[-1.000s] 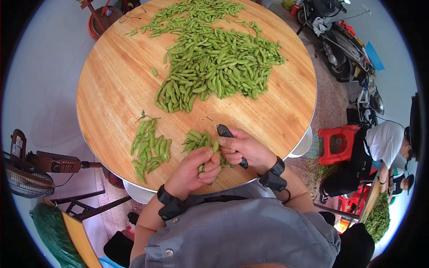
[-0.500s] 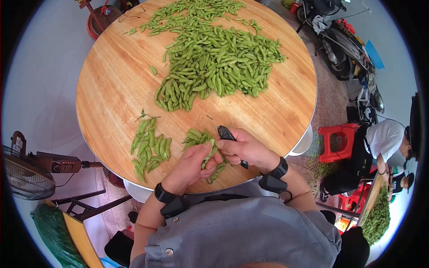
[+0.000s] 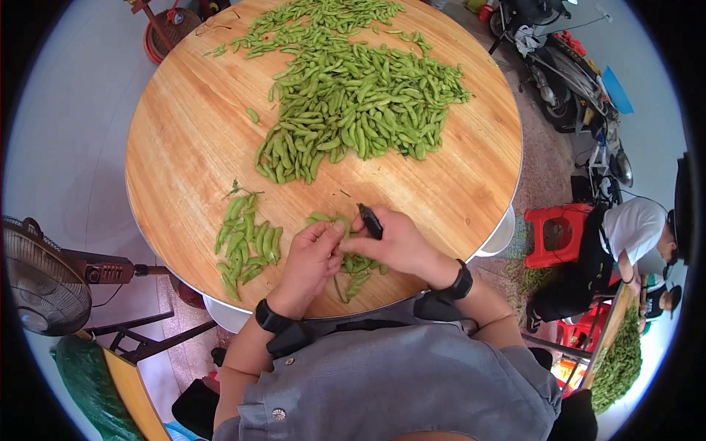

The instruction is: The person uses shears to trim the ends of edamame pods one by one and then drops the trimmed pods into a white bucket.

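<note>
My left hand (image 3: 315,253) is closed in a pinch at the near edge of the round wooden table (image 3: 184,162); whatever lies between its fingertips is hidden. Close beside it, my right hand (image 3: 401,239) grips a slim black tool (image 3: 371,223), whose working end I cannot make out. Under and around both hands lies a small heap of green bean pods (image 3: 358,275). A second small group of pods (image 3: 246,242) sits left of my left hand. Farther off, a large pile of pods (image 3: 368,103) spreads toward the table's far edge.
A pair of glasses (image 3: 218,22) lies at the far left rim. A fan (image 3: 44,279) stands on the left. To the right are a red stool (image 3: 557,234), a bent-over person in a white shirt (image 3: 634,228), a heap of greens (image 3: 620,360) and a parked motorbike (image 3: 562,81).
The pod seen between my fingers no longer shows there. My left hand has turned and lifted slightly; my right hand has shifted, and less of the black tool is visible.
</note>
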Demonstrator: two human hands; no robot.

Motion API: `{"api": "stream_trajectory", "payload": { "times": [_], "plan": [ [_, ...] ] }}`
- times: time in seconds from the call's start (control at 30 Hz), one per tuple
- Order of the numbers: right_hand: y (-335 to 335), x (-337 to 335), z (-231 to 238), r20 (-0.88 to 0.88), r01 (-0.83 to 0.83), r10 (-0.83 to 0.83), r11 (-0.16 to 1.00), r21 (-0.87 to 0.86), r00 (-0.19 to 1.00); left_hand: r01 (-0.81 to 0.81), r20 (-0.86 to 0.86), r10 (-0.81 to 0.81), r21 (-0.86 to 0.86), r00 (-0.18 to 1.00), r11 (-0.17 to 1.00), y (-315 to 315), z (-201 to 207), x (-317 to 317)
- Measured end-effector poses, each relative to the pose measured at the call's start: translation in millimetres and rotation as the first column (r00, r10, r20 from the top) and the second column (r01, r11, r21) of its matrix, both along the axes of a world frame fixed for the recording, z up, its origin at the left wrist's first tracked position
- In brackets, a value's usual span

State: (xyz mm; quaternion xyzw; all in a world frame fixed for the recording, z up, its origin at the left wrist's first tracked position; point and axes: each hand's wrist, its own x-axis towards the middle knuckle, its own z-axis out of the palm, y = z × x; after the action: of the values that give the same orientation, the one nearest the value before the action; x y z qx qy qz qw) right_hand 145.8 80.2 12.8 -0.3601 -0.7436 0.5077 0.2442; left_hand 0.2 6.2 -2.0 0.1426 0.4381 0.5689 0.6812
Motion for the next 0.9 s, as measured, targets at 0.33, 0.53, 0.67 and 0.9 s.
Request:
{"api": "stream_trajectory", "payload": {
  "times": [0.33,0.53,0.67,0.9],
  "plan": [
    [12.6,5.8,-2.2,0.008,-0.133,0.137,0.975,-0.177,0.991,-0.001,0.003,0.001,-0.046,1.000,0.999,0.4,-1.8,2.2],
    [14.0,4.3,7.4,-0.121,-0.088,0.024,0.824,-0.560,0.992,-0.011,0.066,0.010,0.013,0.998,1.000,1.6,-2.1,2.4],
    [2.6,-0.5,-0.6,0.021,-0.017,0.015,0.998,0.064,1.000,-0.057,-0.087,0.056,-0.014,0.995,0.998,5.8,1.6,4.8],
    [5.8,3.1,10.5,0.087,0.070,-0.084,0.985,0.157,0.993,-0.012,-0.097,0.010,-0.018,0.995,1.000,6.3,3.8,5.4]
  ]
}}
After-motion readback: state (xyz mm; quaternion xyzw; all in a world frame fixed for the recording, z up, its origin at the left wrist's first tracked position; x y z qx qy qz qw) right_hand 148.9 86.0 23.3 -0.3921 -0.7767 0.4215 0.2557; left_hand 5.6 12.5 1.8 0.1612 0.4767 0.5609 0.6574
